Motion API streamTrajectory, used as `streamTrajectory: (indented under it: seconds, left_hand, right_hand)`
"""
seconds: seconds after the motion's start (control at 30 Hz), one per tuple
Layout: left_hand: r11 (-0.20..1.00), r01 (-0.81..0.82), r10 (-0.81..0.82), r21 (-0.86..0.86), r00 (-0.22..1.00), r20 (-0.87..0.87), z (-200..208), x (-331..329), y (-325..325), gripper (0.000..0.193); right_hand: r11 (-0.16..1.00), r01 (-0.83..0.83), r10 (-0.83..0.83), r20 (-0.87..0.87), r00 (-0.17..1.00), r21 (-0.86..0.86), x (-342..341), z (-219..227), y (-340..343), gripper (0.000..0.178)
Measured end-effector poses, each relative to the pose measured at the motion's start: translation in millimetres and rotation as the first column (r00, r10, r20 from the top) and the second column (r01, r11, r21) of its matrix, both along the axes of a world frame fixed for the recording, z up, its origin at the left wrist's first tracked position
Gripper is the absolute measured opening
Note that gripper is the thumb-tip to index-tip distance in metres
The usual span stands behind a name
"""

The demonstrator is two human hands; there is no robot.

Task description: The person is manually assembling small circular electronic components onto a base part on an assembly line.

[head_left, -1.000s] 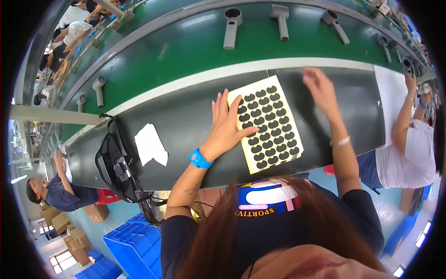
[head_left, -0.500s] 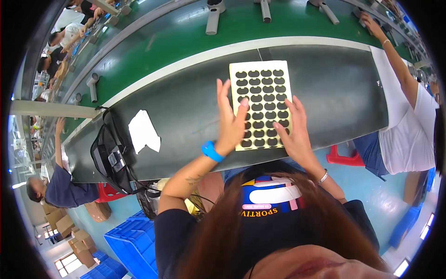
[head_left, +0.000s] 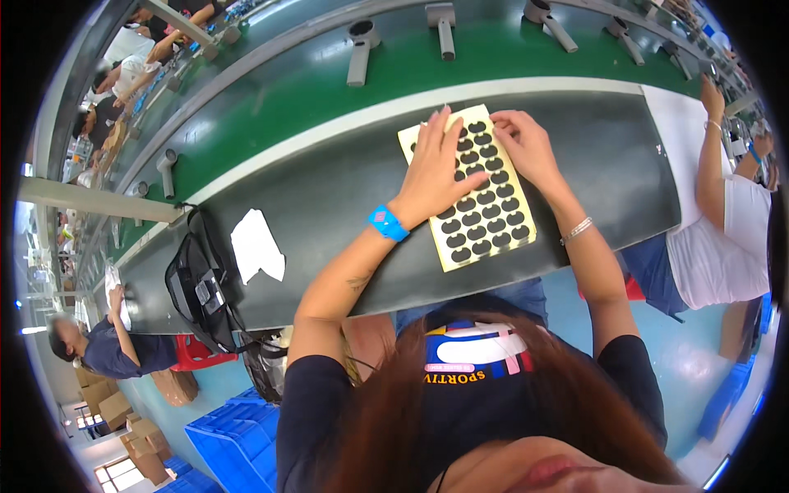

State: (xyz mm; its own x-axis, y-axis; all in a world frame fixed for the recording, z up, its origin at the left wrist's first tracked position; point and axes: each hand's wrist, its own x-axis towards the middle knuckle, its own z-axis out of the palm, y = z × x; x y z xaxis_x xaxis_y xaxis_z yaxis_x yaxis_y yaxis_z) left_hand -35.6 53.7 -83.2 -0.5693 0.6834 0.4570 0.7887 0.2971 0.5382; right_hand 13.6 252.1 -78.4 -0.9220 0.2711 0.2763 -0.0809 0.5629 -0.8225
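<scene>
A pale yellow sheet of black oval stickers [head_left: 493, 211] lies tilted on the dark work table in front of me. My left hand [head_left: 438, 171] rests flat across its upper left part, fingers stretched out, covering some of the stickers. At the sheet's upper right corner is my right hand [head_left: 526, 146], its fingers bent and the thumb close to the forefinger, pinching the edge there. Whether a single sticker is between those fingertips is too small to tell.
Left of me on the table [head_left: 345, 209] lie a white paper piece [head_left: 257, 246] and a black bag [head_left: 195, 279]. Beyond the pale rail, grey handheld device housings [head_left: 359, 62] stand on the green conveyor [head_left: 288, 107]. A co-worker in white [head_left: 715, 238] sits at the right, another [head_left: 131, 349] at the left.
The sheet has turned, its top swinging left. My left hand has moved up and flattened onto it. The right hand has gone from its lower right side up to the top right corner.
</scene>
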Motion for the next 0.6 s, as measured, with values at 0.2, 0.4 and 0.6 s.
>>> streamTrajectory:
  seconds: [0.2, 0.4, 0.6]
  left_hand:
    - [0.979, -0.083, 0.067, -0.185, 0.993, -0.093, -13, -4, 13, 0.1]
    - [0.97, -0.097, 0.074, -0.223, 0.991, -0.108, -11, -3, 14, 0.1]
    - [0.969, -0.101, 0.083, -0.224, 0.993, -0.089, -11, -4, 17, 0.1]
  right_hand:
    - [0.994, 0.033, -0.039, 0.05, 0.998, 0.107, -20, -11, -3, 0.017]
    - [0.997, 0.072, -0.073, 0.034, 0.997, 0.024, -20, -7, -7, 0.015]
    - [0.992, 0.05, -0.046, -0.032, 0.998, 0.115, -21, -13, -2, 0.017]
